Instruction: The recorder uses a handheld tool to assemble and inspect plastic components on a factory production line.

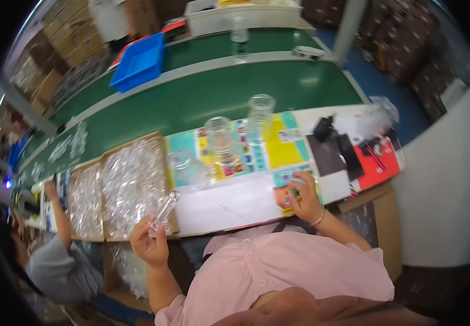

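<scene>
Left hand (150, 242) grips 1 clear tubular piece (164, 212); right hand (306, 201), fingers parted, is beside white paper (224, 204), with 3 clear vessels (221, 138) beyond.

You are in a factory-type workshop, set along a long green worktop (202, 98) with pale rails. On your side of that worktop stand clear vessels (221, 141) and, to their left, an open carton (166, 174) full of clear-wrapped pieces (131, 185). A co-worker in grey (61, 271) sits farther left along its near edge. A blue bin (140, 64) rests on it, and beyond its far left lie stacked cardboard boxes (77, 35). The brown stacks (403, 43) past its right end are blurred, perhaps more stock.
</scene>
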Demonstrator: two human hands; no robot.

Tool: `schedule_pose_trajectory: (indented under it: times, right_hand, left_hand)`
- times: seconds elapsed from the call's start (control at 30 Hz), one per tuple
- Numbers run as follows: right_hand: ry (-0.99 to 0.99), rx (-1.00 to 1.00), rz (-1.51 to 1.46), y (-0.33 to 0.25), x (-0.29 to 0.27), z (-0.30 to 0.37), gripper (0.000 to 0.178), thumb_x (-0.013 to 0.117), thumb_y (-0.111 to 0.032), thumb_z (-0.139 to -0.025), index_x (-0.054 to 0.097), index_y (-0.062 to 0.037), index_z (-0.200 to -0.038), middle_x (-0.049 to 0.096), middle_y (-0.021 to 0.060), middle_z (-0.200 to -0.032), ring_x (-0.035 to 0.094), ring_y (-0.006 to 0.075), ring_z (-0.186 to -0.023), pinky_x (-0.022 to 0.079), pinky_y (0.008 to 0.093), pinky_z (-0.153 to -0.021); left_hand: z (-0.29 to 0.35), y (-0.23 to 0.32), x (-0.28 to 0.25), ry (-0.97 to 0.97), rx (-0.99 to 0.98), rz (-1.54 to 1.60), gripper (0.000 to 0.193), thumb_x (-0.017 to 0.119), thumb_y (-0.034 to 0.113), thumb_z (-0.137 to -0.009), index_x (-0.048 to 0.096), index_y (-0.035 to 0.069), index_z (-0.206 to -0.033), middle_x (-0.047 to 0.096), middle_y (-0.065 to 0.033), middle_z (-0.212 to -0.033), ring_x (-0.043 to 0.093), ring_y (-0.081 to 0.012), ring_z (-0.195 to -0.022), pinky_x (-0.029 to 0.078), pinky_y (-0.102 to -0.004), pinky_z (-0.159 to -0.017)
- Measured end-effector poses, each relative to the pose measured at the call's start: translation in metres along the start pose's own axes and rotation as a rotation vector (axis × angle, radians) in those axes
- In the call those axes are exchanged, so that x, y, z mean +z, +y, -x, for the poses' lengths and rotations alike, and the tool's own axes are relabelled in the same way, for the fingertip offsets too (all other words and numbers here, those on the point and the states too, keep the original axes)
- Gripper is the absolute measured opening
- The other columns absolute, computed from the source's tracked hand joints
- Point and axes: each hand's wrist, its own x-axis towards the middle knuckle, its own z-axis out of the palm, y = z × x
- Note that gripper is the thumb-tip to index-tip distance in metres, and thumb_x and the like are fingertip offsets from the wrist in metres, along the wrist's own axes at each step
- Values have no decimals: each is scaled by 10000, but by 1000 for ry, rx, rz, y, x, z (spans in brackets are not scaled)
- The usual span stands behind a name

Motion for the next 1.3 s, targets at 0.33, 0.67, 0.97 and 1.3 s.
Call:
schedule_pose_trajectory:
  times: [0.33, 0.67, 0.97, 1.3]
  right_hand:
    - [557, 531, -183, 146, -34, -48, 681, 664, -106, -752, 257, 35, -1279, 414, 206, -1219, 414, 303, -1151, 343, 363, -975]
    - [335, 528, -93, 160, -15, -49, 386, 605, -173, -792, 462, 33, -1085, 586, 213, -948, 590, 360, -835, 462, 414, -710]
    - [39, 350, -748, 31, -66, -31, 489, 553, -134, -825, 340, -14, -1248, 532, 99, -973, 586, 169, -749, 488, 272, -596]
    - [59, 245, -1183, -24, -87, -73, 603, 684, -337, -748, 392, 1, -1153, 504, 51, -948, 529, 116, -836, 443, 213, -665]
  left_hand:
    - [1, 45, 93, -215, -385, 485, 246, 563, -67, -788, 411, 34, -952, 548, -201, -1040, 589, -193, -858, 496, -298, -751]
    - [16, 51, 92, -387, -551, 457, 214, 577, -58, -789, 454, 36, -935, 564, -166, -1084, 556, -132, -922, 463, -248, -784]
    - [5, 52, 67, -248, -457, 500, 203, 583, -52, -791, 469, 26, -940, 556, -177, -1103, 551, -128, -927, 455, -249, -786]
    - [-23, 73, 71, -170, -247, 534, 364, 617, -59, -761, 425, 39, -1054, 555, -171, -1105, 556, -156, -976, 469, -268, -792]
